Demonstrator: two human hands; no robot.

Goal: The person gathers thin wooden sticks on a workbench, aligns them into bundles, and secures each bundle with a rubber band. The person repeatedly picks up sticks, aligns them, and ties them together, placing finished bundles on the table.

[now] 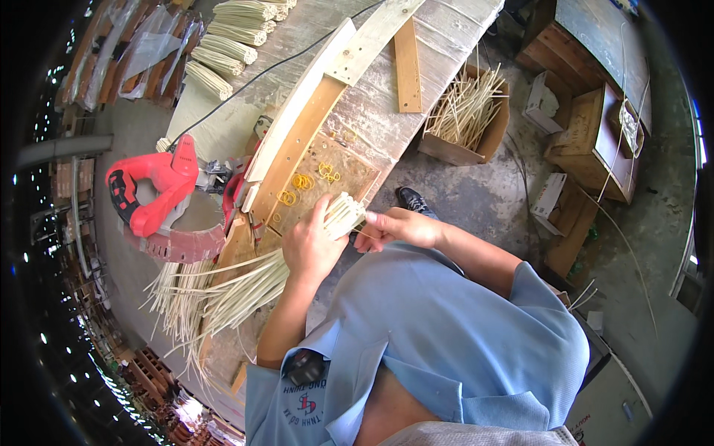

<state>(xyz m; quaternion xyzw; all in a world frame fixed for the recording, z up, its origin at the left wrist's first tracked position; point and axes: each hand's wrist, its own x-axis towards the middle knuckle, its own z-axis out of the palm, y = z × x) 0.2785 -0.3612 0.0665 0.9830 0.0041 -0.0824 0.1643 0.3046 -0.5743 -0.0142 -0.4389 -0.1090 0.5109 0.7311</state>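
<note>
My left hand point(307, 249) is wrapped round a bundle of thin pale cane sticks point(344, 215), whose even ends point up and right. Long loose tails of the bundle trail out below that hand over the table. At the even ends is my right hand point(401, 228), its thumb touching the bundle and its fingers curled. A thin strand runs near those fingers, but what they pinch is too small to make out. Several yellow rubber bands point(303, 181) lie on the wooden board point(349, 160) just beyond my left hand.
A red miter saw point(156, 197) stands at the left, its black cord point(279, 61) crossing the table. More loose canes point(178, 293) lie below it. Cut bundles point(227, 48) sit at the far left. A wooden fence point(301, 126) runs along the table. A cardboard box point(454, 152) of sticks stands on the floor.
</note>
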